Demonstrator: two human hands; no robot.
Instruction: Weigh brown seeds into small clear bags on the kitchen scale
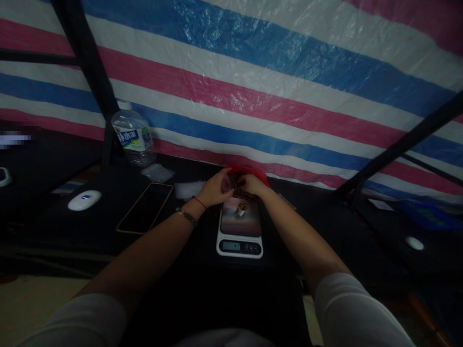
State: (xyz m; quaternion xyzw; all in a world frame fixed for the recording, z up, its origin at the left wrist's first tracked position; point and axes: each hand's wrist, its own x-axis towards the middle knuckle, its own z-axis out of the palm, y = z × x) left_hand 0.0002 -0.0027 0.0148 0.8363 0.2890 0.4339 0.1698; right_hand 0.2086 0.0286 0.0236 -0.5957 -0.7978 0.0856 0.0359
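Observation:
A red bag or container [264, 176] with small dark brown pieces [235, 182] in it lies behind a white digital scale [222, 246]. At its left side, my left hand [216, 188] has thumb and fingers curled round something see-through and pinkish, too dim to name. My right hand [254, 185] reaches in from the right, its fingers bent down among the brown pieces. Its fingertips are partly hidden. On the scale's plate stands a small silvery cup [242, 208] with brownish contents. Digits show on the lit display.
Left of the scale lie a phone [145, 208], clear plastic packets [188, 190] and a white mouse-shaped device [84, 200]. Behind them stands a large clear bottle [133, 137]. Striped sheeting [253, 96] and dark metal posts [81, 53] close off the table's back.

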